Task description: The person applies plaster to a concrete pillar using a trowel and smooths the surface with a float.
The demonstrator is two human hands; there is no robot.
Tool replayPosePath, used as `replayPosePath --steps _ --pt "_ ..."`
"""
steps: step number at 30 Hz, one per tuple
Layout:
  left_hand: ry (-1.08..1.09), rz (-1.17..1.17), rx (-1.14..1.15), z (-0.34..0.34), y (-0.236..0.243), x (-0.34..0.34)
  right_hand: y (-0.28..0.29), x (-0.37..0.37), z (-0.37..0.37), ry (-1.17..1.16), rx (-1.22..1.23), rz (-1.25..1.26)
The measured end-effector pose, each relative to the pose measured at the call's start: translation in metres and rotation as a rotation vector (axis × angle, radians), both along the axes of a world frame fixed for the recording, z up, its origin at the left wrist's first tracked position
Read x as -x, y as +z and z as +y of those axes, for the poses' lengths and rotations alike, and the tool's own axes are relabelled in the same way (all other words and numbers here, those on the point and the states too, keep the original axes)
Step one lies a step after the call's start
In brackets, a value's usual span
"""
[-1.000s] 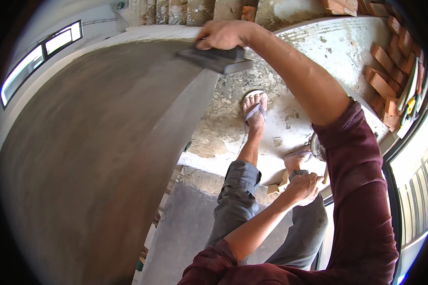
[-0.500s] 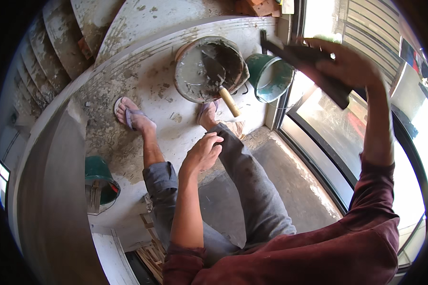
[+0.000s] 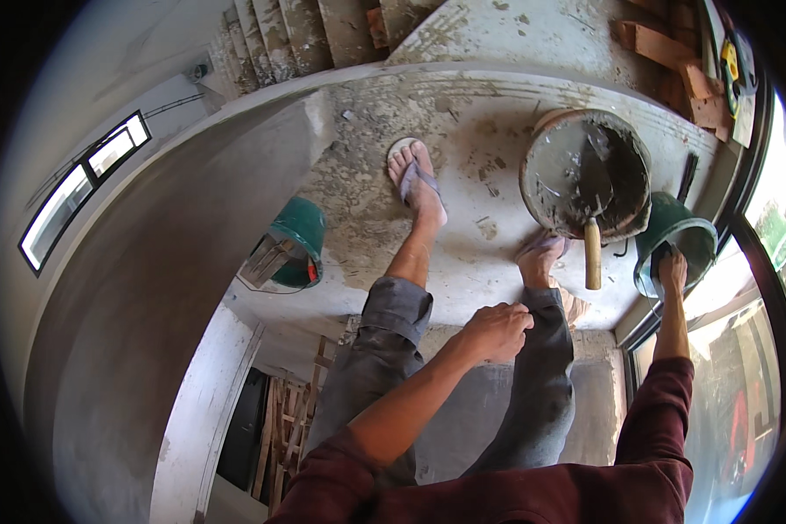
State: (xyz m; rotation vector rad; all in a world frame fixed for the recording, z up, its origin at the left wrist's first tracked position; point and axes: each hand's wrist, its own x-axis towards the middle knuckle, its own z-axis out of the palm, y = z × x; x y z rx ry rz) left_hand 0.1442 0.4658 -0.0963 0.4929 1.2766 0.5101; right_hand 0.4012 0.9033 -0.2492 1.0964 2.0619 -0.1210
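Note:
My right hand [image 3: 672,272] reaches down into the green bucket [image 3: 713,229] at the right. Its fingers bend around something dark, which I cannot make out inside the bucket. My left hand [image 3: 496,332] is closed with curled fingers beside my right knee, and no object shows in it. Beside the bucket stands a round tub [image 3: 526,179] of wet grey mortar [image 3: 556,182]. A trowel lies in the tub, its blade smeared with mortar and its wooden handle [image 3: 593,253] hanging over the near rim.
A second green bucket [image 3: 300,224] lies tilted at the left with a wooden-handled tool. Bricks [image 3: 659,45] are stacked at the far right. A thin dark bar [image 3: 688,177] leans behind the right bucket. A curved grey wall [image 3: 148,288] runs along the left; glass doors [image 3: 734,375] stand right.
My right hand has come down from its raised place, where it held a long dark flat board, into the bucket. That board no longer shows whole. The view has swung left.

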Motion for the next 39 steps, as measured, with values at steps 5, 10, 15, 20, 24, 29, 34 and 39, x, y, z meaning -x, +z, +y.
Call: replayPosePath --steps 5,10,15,20,24,29,34,39 --pt "0.065 -0.014 0.015 0.001 -0.003 0.010 0.108 0.025 0.034 -0.160 0.056 0.046" --pt "0.186 0.055 -0.049 -0.007 -0.009 0.017 0.185 0.258 -0.029 0.133 0.201 0.391" --pt "0.251 0.024 0.020 -0.011 -0.011 0.033 0.104 0.492 -0.180 0.440 0.600 0.512" --pt "0.237 0.093 -0.037 -0.015 -0.009 0.043 -0.012 0.622 -0.340 0.598 0.966 0.429" --pt "0.189 0.131 -0.004 -0.019 -0.006 0.066 -0.029 0.652 -0.430 0.660 1.043 0.363" --pt "0.222 0.133 -0.017 -0.020 -0.013 0.066 -0.001 0.664 -0.464 0.939 1.174 0.392" --pt "0.318 0.050 -0.028 -0.016 -0.009 0.066 0.134 0.687 -0.452 0.566 1.545 0.411" --pt "0.316 0.070 -0.038 -0.011 -0.013 0.062 0.051 0.723 -0.440 0.681 1.265 0.449"
